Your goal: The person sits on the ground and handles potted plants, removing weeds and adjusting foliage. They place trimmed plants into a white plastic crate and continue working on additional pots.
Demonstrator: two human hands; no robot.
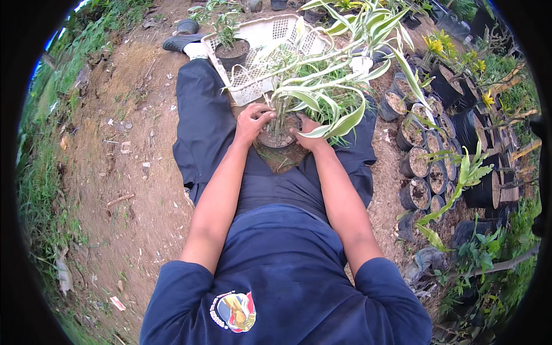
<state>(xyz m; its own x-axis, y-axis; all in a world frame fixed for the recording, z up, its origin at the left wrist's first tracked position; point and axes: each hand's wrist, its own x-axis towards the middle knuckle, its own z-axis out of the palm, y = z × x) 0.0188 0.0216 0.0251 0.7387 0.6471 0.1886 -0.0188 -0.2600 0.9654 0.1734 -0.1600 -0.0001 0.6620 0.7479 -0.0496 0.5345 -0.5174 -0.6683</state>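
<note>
Between my legs on the ground sits a dark plant pot (276,145) of soil, with several upright stems (279,115) rising from it. My left hand (253,122) is at the stems' left side, its thumb and fingers closed together; what lies in the pinch is too small to make out. On the other side, my right hand (308,132) grips the pot's right rim, partly covered by leaves. Long green leaves with pale edges (348,122) arch from the plant over my right hand and toward the far right.
Beyond the pot lies a white plastic crate (259,33), with a small potted plant (232,53) at its left. Rows of soil-filled black pots (415,163) stand along my right. Bare brown ground (132,190) spreads to my left, with grass (43,172) at its edge.
</note>
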